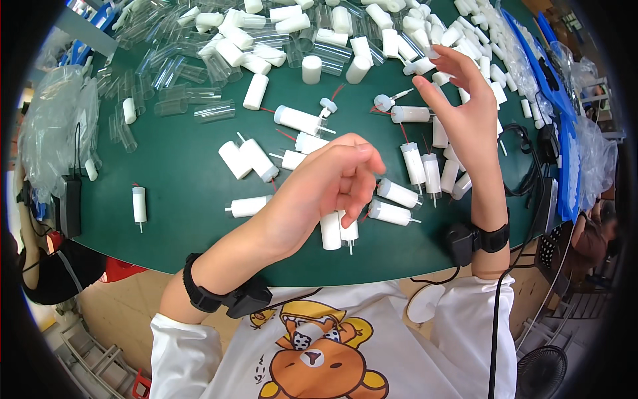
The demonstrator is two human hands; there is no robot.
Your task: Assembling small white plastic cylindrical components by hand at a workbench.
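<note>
Front edge: tbl (pixel 179 233), green, curved; white cyl. (pixel 330 231) & a wired tube (pixel 349 234) lie side by side near it, just below L hand. Round parts, so a bump from that wrist could roll one off.
Wrist bands: blk unit on L band (pixel 247 298), another on R band (pixel 463 243), both w/ cords; a dragging cord could sweep small parts.
L hand (pixel 325 183): low over mid tbl, fingers half curled inward; no part seen in it, but palm's partly hidden, so can't tell re grip.
Wired tubes, R of L hand: two (pixel 399 193) (pixel 390 213) lying roughly parallel, red leads out one end, white stems other; leads could snag on fingers & tug loose.
Wired tubes, L side: one (pixel 247 206) right by L forearm, easily knocked; another (pixel 139 204) well apart.
R hand (pixel 467 116): raised, fingers spread, thumb & index parted near small pale cap (pixel 410 68); can't tell if touching. Poor pinch could drop it amid cyls.
2nd cap (pixel 384 102): stemmed, red lead, approx. left of R thumb.
Far pile: clear tubes (pixel 216 111), loose white cyls (pixel 232 40), heaped; a nudge could start a slide.
</note>
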